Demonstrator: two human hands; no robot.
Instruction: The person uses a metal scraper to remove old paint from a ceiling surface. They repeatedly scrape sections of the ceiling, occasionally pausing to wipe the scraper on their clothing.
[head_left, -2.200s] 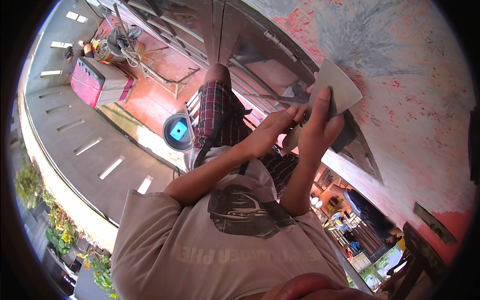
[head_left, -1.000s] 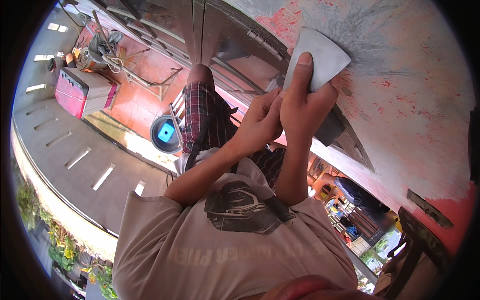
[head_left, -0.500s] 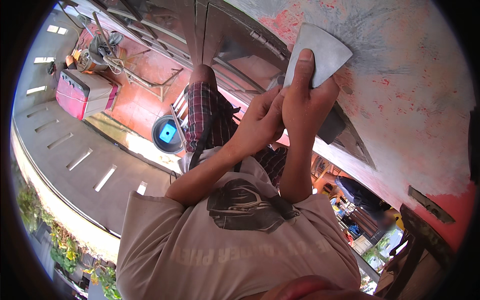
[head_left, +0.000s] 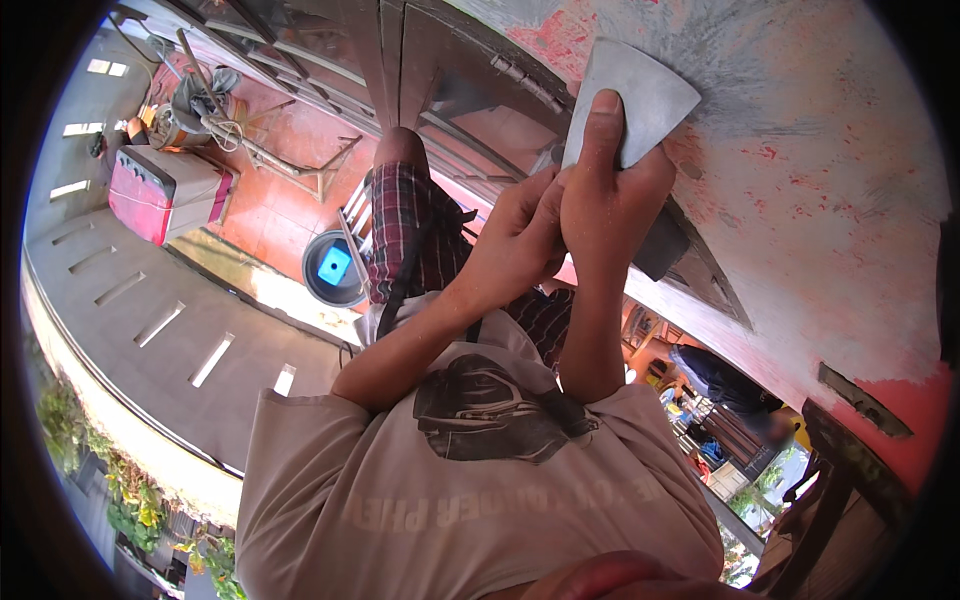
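A paint scraper (head_left: 640,95) with a wide, flared grey metal blade lies close against the patchy grey and red wall (head_left: 790,230). My right hand (head_left: 612,195) is closed round it, the thumb pressed flat on the blade. Just beside it, my left hand (head_left: 515,235) is closed with its fingers bunched against the right hand, at the handle end. The handle itself is hidden by the hands. Streaky grey scuffs and red flecks mark the wall around the blade's edge.
A dark door frame with a hinge (head_left: 527,82) borders the wall near my hands. At left are a black tub (head_left: 318,285) with a blue item, a pink and white appliance (head_left: 165,195) and a wooden frame (head_left: 300,170). Another person (head_left: 730,385) is at lower right.
The whole view has shifted slightly. My hands keep the same grip, and the scraper stays in nearly the same place against the wall.
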